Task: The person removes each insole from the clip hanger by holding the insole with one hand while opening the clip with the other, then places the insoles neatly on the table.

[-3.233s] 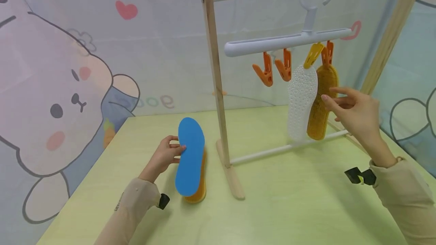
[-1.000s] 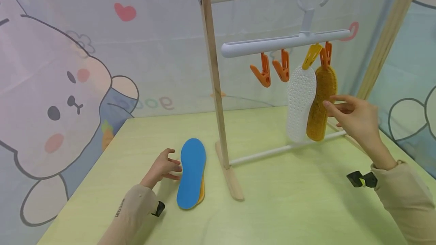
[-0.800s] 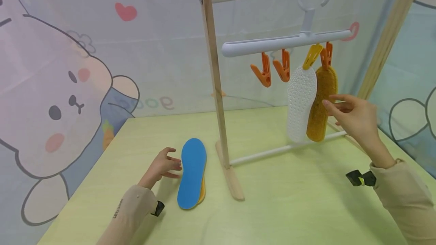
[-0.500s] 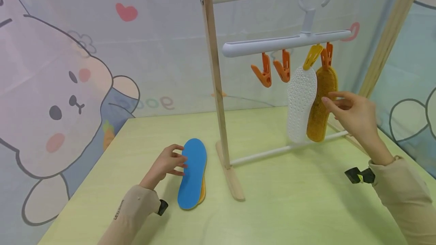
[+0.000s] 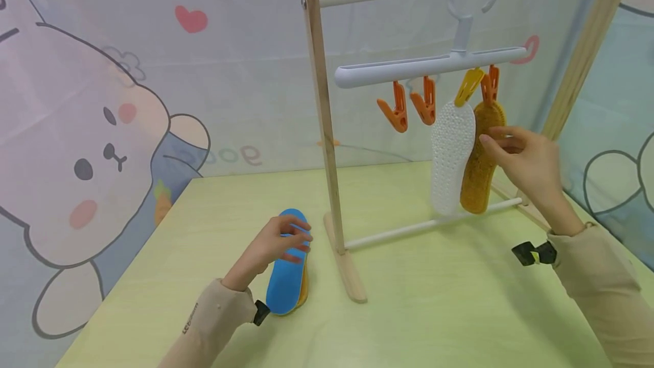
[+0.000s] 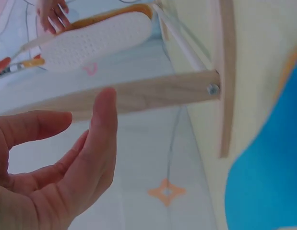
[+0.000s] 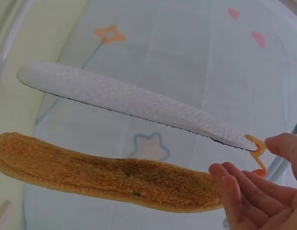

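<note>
Your left hand point(image 5: 274, 243), fingers apart and empty, hovers above the blue insole point(image 5: 284, 288), inside the left edge of the desk point(image 5: 409, 300); your right hand point(image 5: 533, 161), fingers parted, is beside, perhaps touching, the brown insole point(image 5: 476, 178), clipped under the hanger point(image 5: 439, 65), apparently to dangle freely

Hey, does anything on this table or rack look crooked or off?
Only slightly: the blue insole sits askew over a yellow insole, whose edge peeks out on the side toward the rack. Nothing appears spilled or damaged.

Blue insole point(image 5: 284, 291) partly behind left hand point(image 5: 278, 243)
</note>
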Available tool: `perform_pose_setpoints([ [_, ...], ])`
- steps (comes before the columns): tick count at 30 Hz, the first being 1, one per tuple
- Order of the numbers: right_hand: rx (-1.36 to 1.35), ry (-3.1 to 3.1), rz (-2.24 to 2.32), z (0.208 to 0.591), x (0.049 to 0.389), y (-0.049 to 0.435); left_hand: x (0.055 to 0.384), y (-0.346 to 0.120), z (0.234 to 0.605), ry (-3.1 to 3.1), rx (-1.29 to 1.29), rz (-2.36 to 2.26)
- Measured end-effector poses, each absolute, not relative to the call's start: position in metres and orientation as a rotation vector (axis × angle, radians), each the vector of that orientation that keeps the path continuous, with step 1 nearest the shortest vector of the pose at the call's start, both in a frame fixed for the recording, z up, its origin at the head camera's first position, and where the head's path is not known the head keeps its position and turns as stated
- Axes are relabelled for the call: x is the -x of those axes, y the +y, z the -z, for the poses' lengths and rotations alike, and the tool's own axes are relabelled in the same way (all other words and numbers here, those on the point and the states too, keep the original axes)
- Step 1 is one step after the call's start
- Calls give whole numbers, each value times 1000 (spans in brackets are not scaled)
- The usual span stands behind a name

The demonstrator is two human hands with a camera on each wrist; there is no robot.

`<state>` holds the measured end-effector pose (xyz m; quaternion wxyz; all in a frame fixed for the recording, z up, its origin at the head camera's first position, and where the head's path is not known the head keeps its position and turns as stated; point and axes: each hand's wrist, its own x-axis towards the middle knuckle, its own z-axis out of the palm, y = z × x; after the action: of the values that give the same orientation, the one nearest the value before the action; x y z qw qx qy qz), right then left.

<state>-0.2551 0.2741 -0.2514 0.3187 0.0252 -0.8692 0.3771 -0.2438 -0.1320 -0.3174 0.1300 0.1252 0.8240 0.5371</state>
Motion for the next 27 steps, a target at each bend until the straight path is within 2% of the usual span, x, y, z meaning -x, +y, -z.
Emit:
perform_pose_setpoints([
  [8,-81,-2245,-1016,241,262,270,227,-106,306,2245,-611,-1548],
  [15,-103,-2219,-1046,228,270,264,214,-82,294,2210,-713,-1529],
  [27,-46,-2216,-978,206,283,250,223,-46,292,2146,-812,-1512],
])
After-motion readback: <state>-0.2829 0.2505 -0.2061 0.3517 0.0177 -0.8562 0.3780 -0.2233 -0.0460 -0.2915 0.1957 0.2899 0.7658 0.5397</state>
